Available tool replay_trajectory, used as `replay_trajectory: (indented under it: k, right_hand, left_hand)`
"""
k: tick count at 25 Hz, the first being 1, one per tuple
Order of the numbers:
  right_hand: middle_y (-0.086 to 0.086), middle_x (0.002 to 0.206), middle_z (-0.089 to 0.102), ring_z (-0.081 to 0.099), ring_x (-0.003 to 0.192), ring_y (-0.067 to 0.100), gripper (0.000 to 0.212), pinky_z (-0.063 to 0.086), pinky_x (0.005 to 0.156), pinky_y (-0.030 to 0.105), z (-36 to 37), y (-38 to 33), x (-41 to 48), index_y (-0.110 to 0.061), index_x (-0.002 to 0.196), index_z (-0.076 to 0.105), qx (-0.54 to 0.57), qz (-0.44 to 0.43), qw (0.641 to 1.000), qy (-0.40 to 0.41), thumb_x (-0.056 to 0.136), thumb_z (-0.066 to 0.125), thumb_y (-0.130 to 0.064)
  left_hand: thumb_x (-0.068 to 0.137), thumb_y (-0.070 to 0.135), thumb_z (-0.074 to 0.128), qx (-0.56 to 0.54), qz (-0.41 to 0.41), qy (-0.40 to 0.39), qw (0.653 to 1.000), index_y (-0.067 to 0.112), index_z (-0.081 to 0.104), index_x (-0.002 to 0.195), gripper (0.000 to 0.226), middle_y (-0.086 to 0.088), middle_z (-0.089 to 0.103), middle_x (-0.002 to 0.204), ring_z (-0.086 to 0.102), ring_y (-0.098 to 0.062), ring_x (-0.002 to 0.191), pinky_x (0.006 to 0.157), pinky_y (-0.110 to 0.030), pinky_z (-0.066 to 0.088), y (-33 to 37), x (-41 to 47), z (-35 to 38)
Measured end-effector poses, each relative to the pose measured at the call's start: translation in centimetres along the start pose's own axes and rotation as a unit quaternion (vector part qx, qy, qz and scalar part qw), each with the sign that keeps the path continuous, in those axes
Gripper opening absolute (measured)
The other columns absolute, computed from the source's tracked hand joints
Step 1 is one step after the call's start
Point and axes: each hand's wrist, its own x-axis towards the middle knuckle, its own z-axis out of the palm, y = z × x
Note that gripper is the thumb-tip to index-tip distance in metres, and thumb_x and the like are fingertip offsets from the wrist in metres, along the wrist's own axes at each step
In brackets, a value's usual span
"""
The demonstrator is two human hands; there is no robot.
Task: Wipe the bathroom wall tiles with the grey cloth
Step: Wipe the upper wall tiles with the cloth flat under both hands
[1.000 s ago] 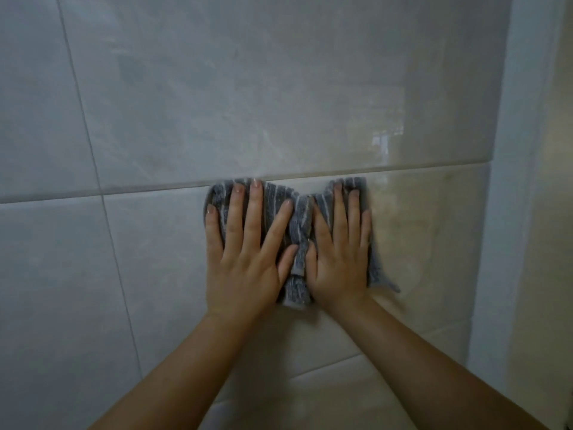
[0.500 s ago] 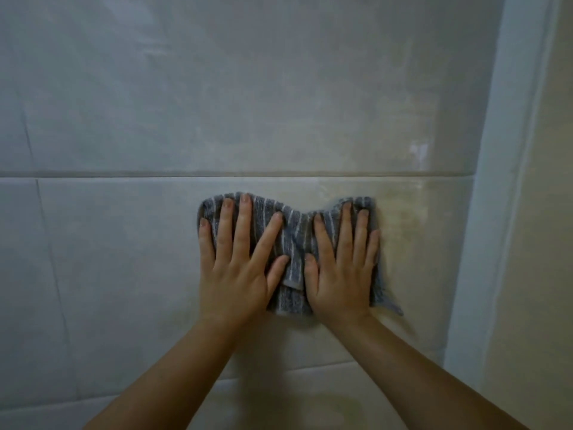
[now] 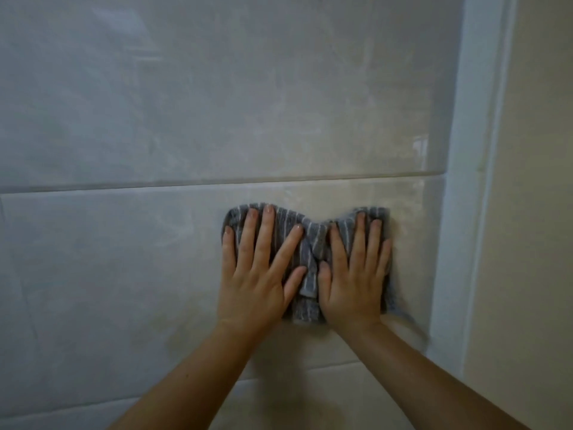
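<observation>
A grey cloth [image 3: 311,243] with thin white stripes lies bunched flat against the glossy pale wall tiles [image 3: 217,103], just below a horizontal grout line. My left hand [image 3: 257,271] presses the cloth's left half with straight, spread fingers. Beside it, my right hand [image 3: 353,274] presses the right half the same way, thumbs nearly touching. Much of the cloth is hidden under both palms.
A white vertical trim strip [image 3: 471,169] borders the tiles on the right, close to the cloth's right edge. A beige wall [image 3: 533,212] lies beyond it. Another grout line [image 3: 325,366] runs below my wrists.
Both hands and the cloth have slid down from the grout line and rightward toward the white trim. The hands keep the same flat press.
</observation>
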Motion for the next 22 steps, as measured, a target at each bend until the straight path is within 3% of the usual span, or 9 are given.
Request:
replay_trajectory:
  k: [4,9,12,16,22]
  right_hand:
    - [0.019,0.159,0.017,0.011,0.147,0.040,0.061,0.014,0.116,0.060,-1.0,1.2,5.2,-0.021,0.152,0.013,0.003,-0.057,0.998,-0.006,0.096,0.032,-0.036]
    - [0.017,0.160,0.016,0.009,0.148,0.037,0.055,0.010,0.118,0.056,-1.5,5.1,10.2,-0.023,0.152,0.021,0.007,-0.018,0.999,0.034,0.099,0.030,-0.036]
    - [0.021,0.158,0.016,0.010,0.147,0.039,0.057,0.013,0.117,0.059,-0.7,5.9,6.1,-0.019,0.154,0.016,0.011,0.037,0.998,0.044,0.100,0.026,-0.036]
    - [0.023,0.157,0.015,0.011,0.146,0.042,0.060,0.016,0.114,0.062,-0.2,5.7,1.0,-0.016,0.154,0.007,-0.012,0.012,1.000,0.007,0.099,0.026,-0.031]
    - [0.021,0.158,0.019,0.011,0.146,0.041,0.056,0.007,0.118,0.057,-2.0,7.4,11.4,-0.016,0.151,0.027,0.009,0.002,0.999,0.034,0.098,0.029,-0.033]
  left_hand:
    - [0.102,0.055,0.032,-0.005,-0.019,0.019,1.000,0.027,0.024,0.156,0.062,-0.018,0.015,0.163,0.008,-0.036,0.152,0.122,-0.055,0.002,0.4,4.9,-0.5]
    - [0.103,0.055,0.027,-0.017,-0.084,0.034,0.996,0.027,0.020,0.158,0.062,-0.018,0.011,0.164,0.006,-0.036,0.152,0.122,-0.056,0.002,3.7,10.5,0.0]
    - [0.103,0.052,0.033,-0.029,-0.040,0.021,0.999,0.026,0.023,0.157,0.061,-0.017,0.011,0.164,0.005,-0.035,0.153,0.122,-0.056,0.002,5.6,7.5,0.8]
    - [0.102,0.051,0.035,-0.013,0.017,-0.004,1.000,0.026,0.023,0.157,0.062,-0.016,0.013,0.164,0.007,-0.034,0.152,0.123,-0.054,0.002,6.5,3.6,1.4]
    - [0.103,0.050,0.033,-0.041,-0.041,0.051,0.997,0.026,0.028,0.156,0.058,-0.018,0.019,0.163,0.013,-0.036,0.151,0.122,-0.056,0.004,5.8,13.0,0.2]
